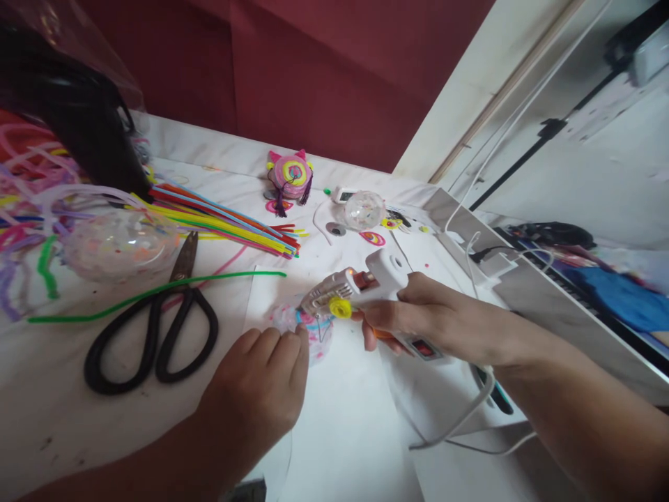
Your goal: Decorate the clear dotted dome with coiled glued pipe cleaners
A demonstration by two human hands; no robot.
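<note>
Pink-dotted ball (pixel 323 343) is set on a white sheet (pixel 345 432) on the worktop (pixel 125 439), well in from the far edge, and is partly hidden by the left hand (pixel 261 380). The ball is touched by the curled fingers of that hand; whether it is gripped cannot be told. A white glue gun (pixel 384 282) is gripped in the closed fingers of the right hand (pixel 433 314), its nozzle pointed at the ball. Beside the gun's front, a yellow coil (pixel 341 308) is seen. To the left, black-handled scissors (pixel 181 286) are crossed by a green pipe cleaner (pixel 157 288), near a bundle of coloured pipe cleaners (pixel 235 226). Near the far edge, a tasselled pink ornament (pixel 293 174) and a small clear ball (pixel 364 210) are placed.
</note>
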